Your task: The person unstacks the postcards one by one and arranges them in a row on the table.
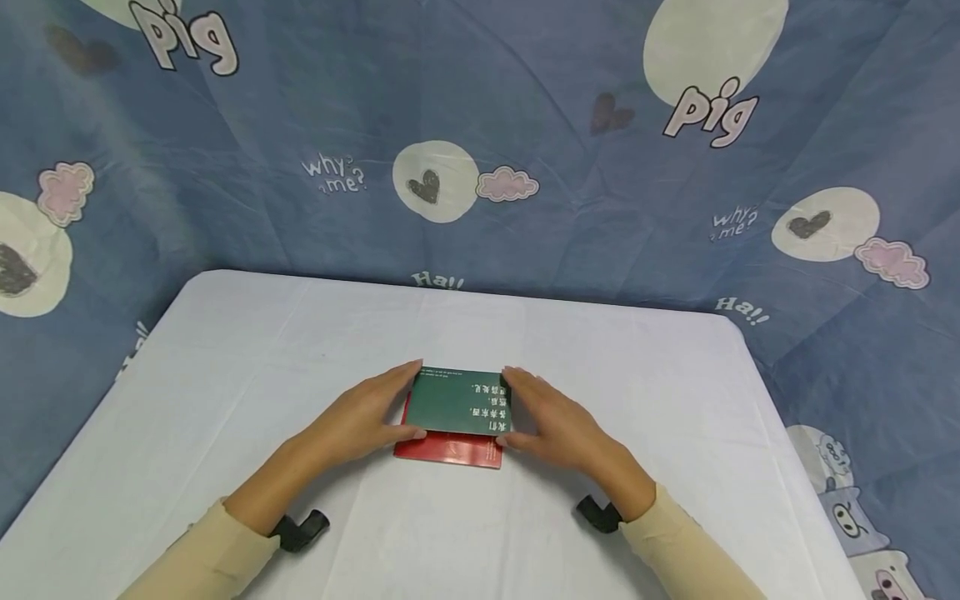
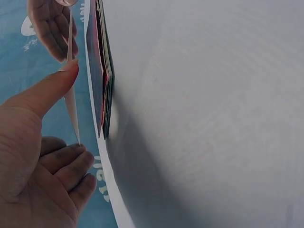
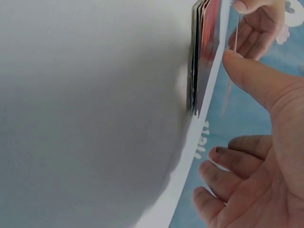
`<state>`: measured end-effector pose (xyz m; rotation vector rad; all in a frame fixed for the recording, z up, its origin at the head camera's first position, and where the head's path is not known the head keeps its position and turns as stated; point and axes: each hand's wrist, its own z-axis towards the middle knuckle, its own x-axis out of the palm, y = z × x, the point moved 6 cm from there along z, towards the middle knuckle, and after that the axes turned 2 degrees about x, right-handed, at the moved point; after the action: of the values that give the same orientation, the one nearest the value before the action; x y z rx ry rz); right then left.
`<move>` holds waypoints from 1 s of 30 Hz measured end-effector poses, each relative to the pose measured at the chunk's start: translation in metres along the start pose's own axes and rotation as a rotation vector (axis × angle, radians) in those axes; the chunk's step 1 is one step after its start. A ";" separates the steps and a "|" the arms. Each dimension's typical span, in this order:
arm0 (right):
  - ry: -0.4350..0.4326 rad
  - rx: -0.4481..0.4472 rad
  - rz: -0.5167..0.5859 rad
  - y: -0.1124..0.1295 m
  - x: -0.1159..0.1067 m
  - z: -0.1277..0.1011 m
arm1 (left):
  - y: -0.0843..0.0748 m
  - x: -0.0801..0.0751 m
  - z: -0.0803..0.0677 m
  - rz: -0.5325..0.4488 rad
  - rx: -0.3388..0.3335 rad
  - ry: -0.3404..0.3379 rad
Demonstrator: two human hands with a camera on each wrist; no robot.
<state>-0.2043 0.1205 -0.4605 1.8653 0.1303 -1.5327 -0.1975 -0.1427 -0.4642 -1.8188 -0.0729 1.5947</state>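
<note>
Head view: left hand (image 1: 367,417) and right hand (image 1: 551,421) pinching a dark green card (image 1: 461,402) by its side edges, white print, just above a red stack (image 1: 450,450), mid white table (image 1: 225,375); wrist views: card thin, edge-on, between thumb and fingers, lifted off the stack

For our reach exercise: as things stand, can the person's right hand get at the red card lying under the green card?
Probably yes. The right hand already holds the green card by its edge, and the red card's near strip shows uncovered beside the thumb, though the green card covers most of it.
</note>
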 end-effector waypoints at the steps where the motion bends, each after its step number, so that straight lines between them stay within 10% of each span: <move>1: 0.005 0.003 0.001 -0.001 0.001 0.001 | 0.000 0.001 0.001 0.003 -0.001 0.003; 30: 0.011 0.009 0.007 -0.011 -0.008 0.018 | 0.007 -0.008 0.025 0.011 -0.020 0.029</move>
<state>-0.2271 0.1212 -0.4589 1.8791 0.1214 -1.5210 -0.2242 -0.1405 -0.4611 -1.8601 -0.0658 1.5800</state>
